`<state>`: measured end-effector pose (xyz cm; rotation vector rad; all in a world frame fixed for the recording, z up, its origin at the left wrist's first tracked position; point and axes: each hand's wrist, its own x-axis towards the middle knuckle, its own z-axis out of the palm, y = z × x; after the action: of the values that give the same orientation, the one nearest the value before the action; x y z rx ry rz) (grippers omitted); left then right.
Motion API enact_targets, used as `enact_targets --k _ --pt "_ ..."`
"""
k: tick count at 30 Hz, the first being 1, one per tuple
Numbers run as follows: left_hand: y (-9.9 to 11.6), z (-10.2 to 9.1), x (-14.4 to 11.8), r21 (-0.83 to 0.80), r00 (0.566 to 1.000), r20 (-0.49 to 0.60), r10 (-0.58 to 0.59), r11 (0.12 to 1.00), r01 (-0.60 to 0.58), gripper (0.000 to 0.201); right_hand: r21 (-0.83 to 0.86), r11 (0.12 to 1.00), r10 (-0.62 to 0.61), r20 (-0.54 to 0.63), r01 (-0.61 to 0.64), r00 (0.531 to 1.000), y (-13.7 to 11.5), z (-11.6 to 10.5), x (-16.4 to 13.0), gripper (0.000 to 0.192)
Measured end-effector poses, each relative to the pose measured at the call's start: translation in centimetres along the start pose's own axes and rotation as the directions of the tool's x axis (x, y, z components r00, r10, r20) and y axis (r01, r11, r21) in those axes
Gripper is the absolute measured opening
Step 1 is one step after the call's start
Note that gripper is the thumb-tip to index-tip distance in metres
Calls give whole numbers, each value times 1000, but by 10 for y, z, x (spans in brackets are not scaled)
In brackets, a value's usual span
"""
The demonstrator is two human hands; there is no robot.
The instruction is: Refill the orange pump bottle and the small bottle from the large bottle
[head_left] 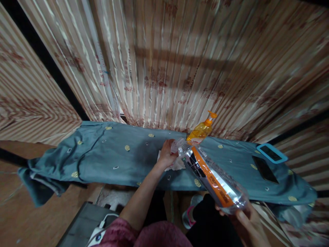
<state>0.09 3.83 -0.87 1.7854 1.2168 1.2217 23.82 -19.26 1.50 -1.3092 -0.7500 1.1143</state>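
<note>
The bench [108,161] lay open across its left half. Centre passage was blocked by the clear bottle [213,176], the white cloth [177,164] and an orange pump bottle [202,130]; two phones [266,168] crowded the right end.

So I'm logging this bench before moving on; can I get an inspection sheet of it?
Surface: narrow board under a blue-grey patterned cloth.
Job's things: clear plastic bottle with orange label, tilted; white cloth.
Clutter: orange pump bottle, dark phone, blue-framed device.
Grippers: right hand holds the bottle's base; left hand at its neck, on the white cloth.
Cables: white cable, bottom left.
Surroundings: striped curtain behind.
</note>
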Motion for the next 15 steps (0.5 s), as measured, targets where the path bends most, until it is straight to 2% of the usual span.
enact_targets --k 15 --pt "-7 5 -2 -24 999 -53 4 1000 -5 28 22 1000 -16 -32 17 999 0 5 -3 79"
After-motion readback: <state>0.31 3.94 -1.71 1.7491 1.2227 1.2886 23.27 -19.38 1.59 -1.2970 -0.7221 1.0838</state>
